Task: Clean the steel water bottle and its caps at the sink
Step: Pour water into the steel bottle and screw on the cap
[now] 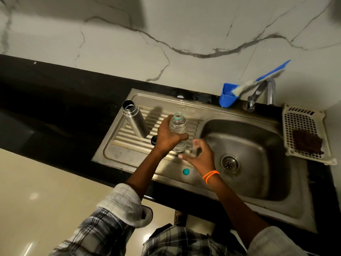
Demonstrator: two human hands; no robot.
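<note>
The steel water bottle [135, 121] stands open and capless on the drainboard at the left of the sink. A black cap [153, 140] lies just beside its base, partly hidden by my left wrist. My left hand [167, 138] grips a clear plastic bottle [178, 125], open at the top and upright over the drainboard. My right hand [200, 157], with orange bands on the wrist, is at the basin's left edge and pinches a small blurred grey cap [193, 150]. A teal cap [186, 171] lies on the sink's front rim.
The steel basin [258, 145] with its drain [229, 164] lies to the right, under the tap [258, 93]. A blue cup [227, 97] holding a blue-handled brush hangs at the back. A white basket [302, 117] with a brown scrubber sits at the far right. Black counter surrounds the sink.
</note>
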